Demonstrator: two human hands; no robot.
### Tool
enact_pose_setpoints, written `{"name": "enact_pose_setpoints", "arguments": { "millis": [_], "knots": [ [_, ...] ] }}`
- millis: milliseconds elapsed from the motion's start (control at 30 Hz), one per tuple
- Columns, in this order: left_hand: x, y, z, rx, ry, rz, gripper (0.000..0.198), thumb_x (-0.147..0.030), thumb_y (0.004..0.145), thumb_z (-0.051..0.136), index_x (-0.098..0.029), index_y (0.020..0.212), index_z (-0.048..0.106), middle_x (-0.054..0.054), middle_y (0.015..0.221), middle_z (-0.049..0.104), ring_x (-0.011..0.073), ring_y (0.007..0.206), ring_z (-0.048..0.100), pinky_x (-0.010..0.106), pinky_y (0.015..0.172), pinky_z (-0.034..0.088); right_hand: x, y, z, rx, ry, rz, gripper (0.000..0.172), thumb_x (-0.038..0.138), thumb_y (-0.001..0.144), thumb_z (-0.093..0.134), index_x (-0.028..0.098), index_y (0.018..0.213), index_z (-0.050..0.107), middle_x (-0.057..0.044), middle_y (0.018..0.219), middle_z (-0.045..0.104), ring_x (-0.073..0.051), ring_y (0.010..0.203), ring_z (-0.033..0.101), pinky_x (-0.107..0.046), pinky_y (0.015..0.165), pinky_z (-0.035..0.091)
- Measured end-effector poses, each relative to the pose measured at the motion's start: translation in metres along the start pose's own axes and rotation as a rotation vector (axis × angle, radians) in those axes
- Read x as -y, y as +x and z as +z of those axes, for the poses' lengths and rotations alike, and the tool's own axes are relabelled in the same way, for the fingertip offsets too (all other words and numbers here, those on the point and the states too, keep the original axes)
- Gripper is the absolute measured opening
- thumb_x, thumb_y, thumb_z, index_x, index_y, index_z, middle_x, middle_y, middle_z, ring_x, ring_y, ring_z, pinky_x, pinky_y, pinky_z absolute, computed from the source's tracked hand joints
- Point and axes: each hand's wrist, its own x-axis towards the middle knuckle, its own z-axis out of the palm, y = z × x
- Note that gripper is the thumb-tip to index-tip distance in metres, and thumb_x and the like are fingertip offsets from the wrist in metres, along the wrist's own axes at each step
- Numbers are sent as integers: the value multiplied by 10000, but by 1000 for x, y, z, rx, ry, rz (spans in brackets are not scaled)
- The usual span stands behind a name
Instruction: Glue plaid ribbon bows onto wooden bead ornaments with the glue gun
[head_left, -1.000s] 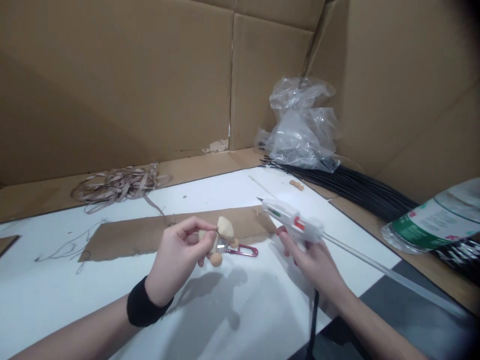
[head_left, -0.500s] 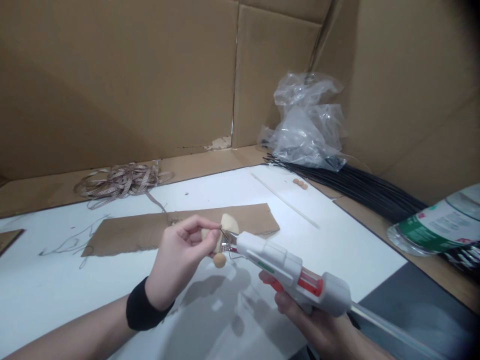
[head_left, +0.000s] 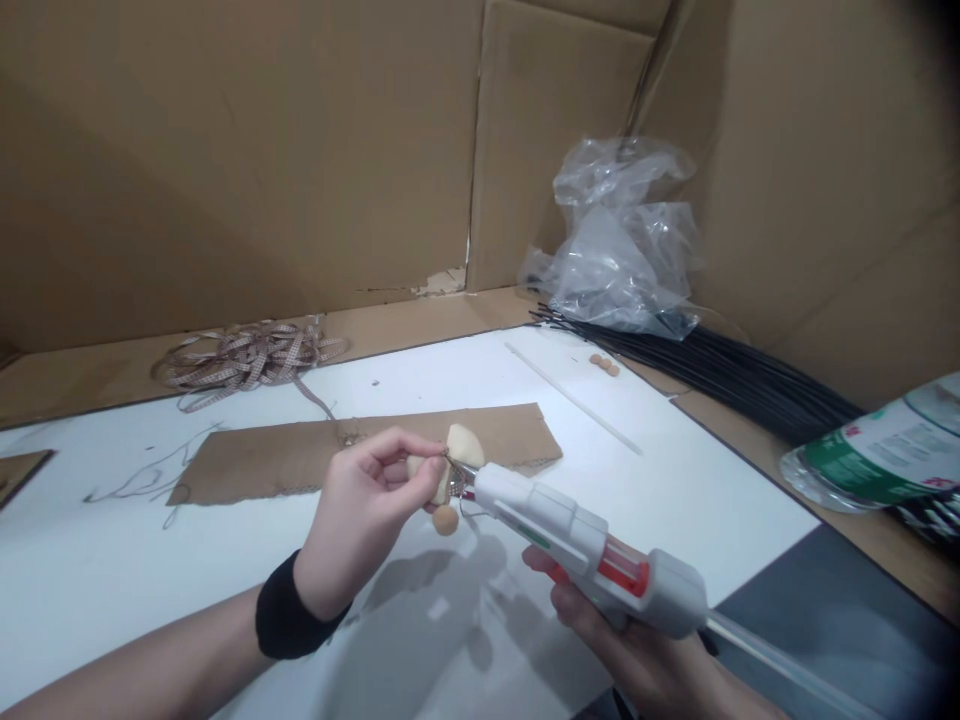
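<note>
My left hand [head_left: 375, 510], with a black band [head_left: 296, 610] on its wrist, pinches a small cream-coloured craft piece [head_left: 463, 445] between thumb and fingers. A round tan ball [head_left: 445, 520] hangs at its lower side, and a bit of checked ribbon shows beside it. Wrapped around the handle of a white glue gun [head_left: 555, 520] is my right hand [head_left: 637, 650], its fingers by the red trigger. The gun's metal nozzle points left and meets the craft piece; the exact contact spot is too small to tell. A clear glue stick [head_left: 780, 655] sticks out behind the gun.
Under the hands lies a cardboard strip [head_left: 262, 465] on the white table [head_left: 720, 470]. Behind are a heap of checked ribbon [head_left: 255, 355], a loose glue stick [head_left: 574, 398], small tan discs [head_left: 604, 365], a plastic bag [head_left: 622, 250], black rods [head_left: 735, 370] and a bottle [head_left: 877, 450].
The view has shifted slightly, so most things sit a little farther right. Both hands keep nearly the same pose, the nozzle still at the craft piece.
</note>
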Motion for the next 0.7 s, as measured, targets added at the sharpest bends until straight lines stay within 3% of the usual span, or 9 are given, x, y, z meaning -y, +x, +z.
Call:
{"name": "enact_pose_setpoints", "arguments": {
  "millis": [200, 700],
  "knots": [
    [1, 0, 1, -6, -22, -12, 73, -218, 734, 609, -148, 752, 618, -16, 566, 657, 100, 507, 603, 149, 426, 438, -1, 1, -1, 27, -25, -60, 133, 269, 761, 502, 235, 863, 580, -32, 730, 663, -178, 617, 626, -241, 535, 531],
    [1, 0, 2, -17, -66, -29, 58, -203, 731, 616, -148, 747, 620, -18, 579, 675, 84, 516, 614, 131, 465, 463, 7, 1, 0, -61, -62, -97, 111, 276, 769, 449, 227, 727, 540, 11, 617, 616, -126, 489, 574, -210, 463, 493]
  ]
}}
